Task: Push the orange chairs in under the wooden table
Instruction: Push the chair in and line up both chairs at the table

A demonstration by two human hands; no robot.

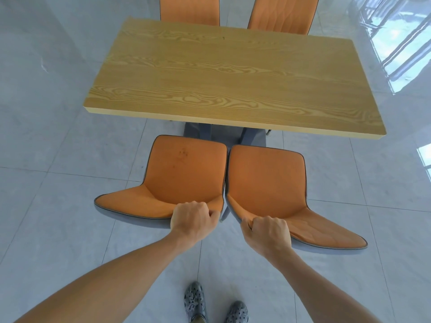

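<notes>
Two orange chairs stand side by side just short of the near edge of the wooden table (224,75), their seats fully in the open. My left hand (192,220) grips the top of the backrest of the left orange chair (182,173). On the backrest top of the right orange chair (268,180) my right hand (268,234) is closed. Beyond the table's far edge two more orange chairs show their backrests, the far left chair (189,9) and the far right chair (283,12).
Glossy pale grey floor tiles (58,148) surround the table on all sides. A grey table base (224,134) shows under the near edge, between the chair seats and the table. My two feet in patterned shoes (214,304) stand behind the chairs.
</notes>
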